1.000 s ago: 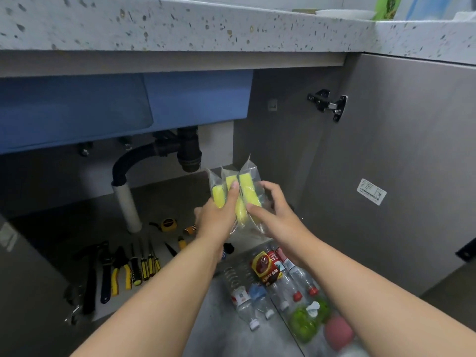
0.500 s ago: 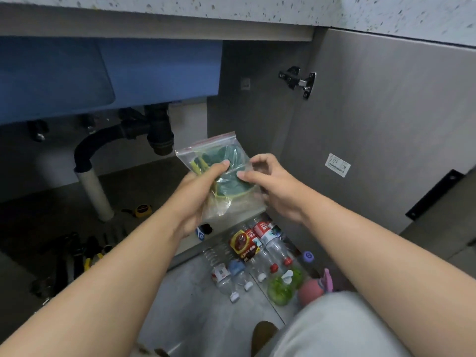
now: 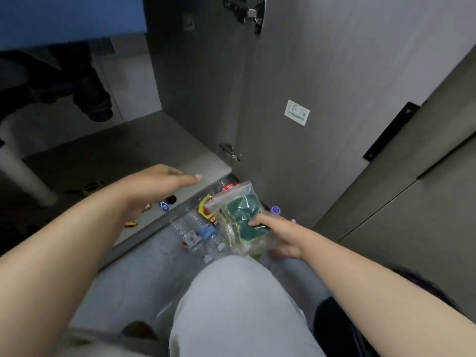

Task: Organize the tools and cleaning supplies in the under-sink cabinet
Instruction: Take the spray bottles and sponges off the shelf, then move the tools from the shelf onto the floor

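The right hand [image 3: 279, 234] grips a clear zip bag [image 3: 239, 215] by its lower right part. The thumb lies across the front, on the green scouring pads inside, and the fingers curl behind the plastic. The bag is tilted, its red-striped seal end up and pointing away from the person, with yellow sponge edges showing along its left side. It hangs off the ground, just in front of the cabinet's front edge and above a cluster of plastic bottles [image 3: 193, 228] lying on the room floor, close to the open cabinet door [image 3: 322, 73]. The left hand [image 3: 159, 184] is well apart from the bag, up and to its left. It reaches palm down over the front of the cabinet floor [image 3: 123, 150], fingers stretched forward and together, nothing visible in its grasp, though motion blur softens it. Beneath the left wrist a few small items lie on the cabinet floor, too blurred to name, and a yellow tape measure [image 3: 91, 188] sits farther left. The black drain trap [image 3: 92, 99] hangs under the blue sink basin [image 3: 64, 16], with a white pipe [image 3: 20, 173] at the far left. The door carries a hinge [image 3: 247, 11] and a white label [image 3: 296, 112]. A knee in light trousers [image 3: 237, 305] fills the lower centre.
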### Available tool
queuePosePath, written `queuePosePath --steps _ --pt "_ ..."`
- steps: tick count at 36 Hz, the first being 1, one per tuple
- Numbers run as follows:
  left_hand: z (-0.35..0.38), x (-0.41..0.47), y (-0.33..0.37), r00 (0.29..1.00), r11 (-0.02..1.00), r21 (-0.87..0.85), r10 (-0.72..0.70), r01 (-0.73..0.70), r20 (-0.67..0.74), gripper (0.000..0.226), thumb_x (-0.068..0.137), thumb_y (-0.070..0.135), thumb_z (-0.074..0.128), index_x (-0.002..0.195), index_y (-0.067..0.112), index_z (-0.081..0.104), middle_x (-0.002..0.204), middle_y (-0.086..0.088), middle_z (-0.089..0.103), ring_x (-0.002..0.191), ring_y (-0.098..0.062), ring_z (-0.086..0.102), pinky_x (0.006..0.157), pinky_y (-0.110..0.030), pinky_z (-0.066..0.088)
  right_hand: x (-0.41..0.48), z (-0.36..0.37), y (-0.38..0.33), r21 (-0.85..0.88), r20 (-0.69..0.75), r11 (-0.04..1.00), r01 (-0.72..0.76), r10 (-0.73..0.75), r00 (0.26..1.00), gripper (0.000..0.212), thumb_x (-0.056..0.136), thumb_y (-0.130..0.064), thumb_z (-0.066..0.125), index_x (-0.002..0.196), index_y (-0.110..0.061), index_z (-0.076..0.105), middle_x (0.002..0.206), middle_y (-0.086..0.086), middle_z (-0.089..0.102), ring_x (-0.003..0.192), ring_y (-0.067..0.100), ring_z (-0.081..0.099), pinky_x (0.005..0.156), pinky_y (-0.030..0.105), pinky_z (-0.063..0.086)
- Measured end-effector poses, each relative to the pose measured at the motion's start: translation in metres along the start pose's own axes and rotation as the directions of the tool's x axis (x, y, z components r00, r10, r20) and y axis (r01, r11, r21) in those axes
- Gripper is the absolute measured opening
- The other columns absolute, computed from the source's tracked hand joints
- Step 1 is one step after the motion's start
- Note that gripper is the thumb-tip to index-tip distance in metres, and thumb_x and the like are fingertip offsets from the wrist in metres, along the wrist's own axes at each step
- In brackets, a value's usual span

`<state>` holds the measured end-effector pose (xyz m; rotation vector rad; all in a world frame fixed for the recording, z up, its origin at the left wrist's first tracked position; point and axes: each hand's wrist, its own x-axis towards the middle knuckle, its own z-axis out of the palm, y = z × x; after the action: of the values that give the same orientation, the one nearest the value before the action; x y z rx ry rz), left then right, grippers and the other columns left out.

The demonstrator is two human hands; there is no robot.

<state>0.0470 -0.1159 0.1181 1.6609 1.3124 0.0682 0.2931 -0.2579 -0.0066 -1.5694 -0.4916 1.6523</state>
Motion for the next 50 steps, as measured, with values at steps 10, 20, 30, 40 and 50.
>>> queuePosePath --steps 10,20,30,40,50 --pt "0.019 -0.002 -0.002 1.000 0.992 0.123 -0.005 0.004 0.010 0.041 0.091 0.055 0.063 0.118 0.024 0.067 0.119 0.002 0.068 0.116 -0.018 0.061 0.106 -0.044 0.048 0.014 -0.041 0.152 0.144 -0.385 0.926 -0.349 0.377 0.842 0.044 0.084 -0.017 0.068 0.125 -0.003 0.058 0.097 0.018 0.075 0.066 0.029 0.073 0.059 0.036 0.058" --pt "0.036 0.017 -0.016 0.999 0.993 0.121 -0.009 0.004 0.041 0.030 0.087 0.054 0.069 0.106 0.031 0.072 0.107 0.011 0.071 0.107 -0.009 0.063 0.089 -0.031 0.048 0.056 -0.044 0.174 0.378 -0.495 0.891 -0.254 0.426 0.757 0.046 0.088 -0.031 0.069 0.129 -0.014 0.055 0.113 0.010 0.071 0.079 0.026 0.066 0.057 0.027 0.045" --pt "0.038 0.028 -0.019 0.998 0.983 0.186 -0.022 0.009 0.066 0.027 0.090 0.054 0.066 0.106 0.033 0.070 0.109 0.008 0.072 0.109 -0.012 0.064 0.106 -0.043 0.048 0.074 -0.046 0.183 -0.082 -0.793 0.856 -0.511 0.254 0.553 0.095 0.070 -0.059 0.081 0.137 -0.005 0.040 0.141 0.021 0.044 0.130 0.040 0.046 0.105 0.045 0.044" --pt "0.042 0.014 -0.005 0.997 0.985 0.159 0.057 -0.063 0.043 0.024 0.090 0.051 0.068 0.103 0.032 0.072 0.107 0.008 0.071 0.104 -0.011 0.064 0.099 -0.038 0.051 0.060 -0.007 0.125 -0.698 -0.525 0.713 -0.068 -0.444 0.726 0.018 0.090 -0.034 0.061 0.086 -0.020 0.051 0.097 0.004 0.060 0.089 0.031 0.061 0.066 0.032 0.041" --pt "-0.004 -0.002 -0.048 0.987 0.918 0.394 0.107 -0.050 -0.124 0.023 0.095 0.040 0.064 0.110 0.024 0.071 0.104 0.004 0.071 0.099 -0.015 0.065 0.086 -0.025 0.050 0.077 0.078 0.016 -0.843 0.254 0.292 0.451 -0.523 0.814 0.004 0.081 -0.032 0.049 0.081 -0.029 0.053 0.077 -0.010 0.056 0.073 0.013 0.055 0.063 0.036 0.048"
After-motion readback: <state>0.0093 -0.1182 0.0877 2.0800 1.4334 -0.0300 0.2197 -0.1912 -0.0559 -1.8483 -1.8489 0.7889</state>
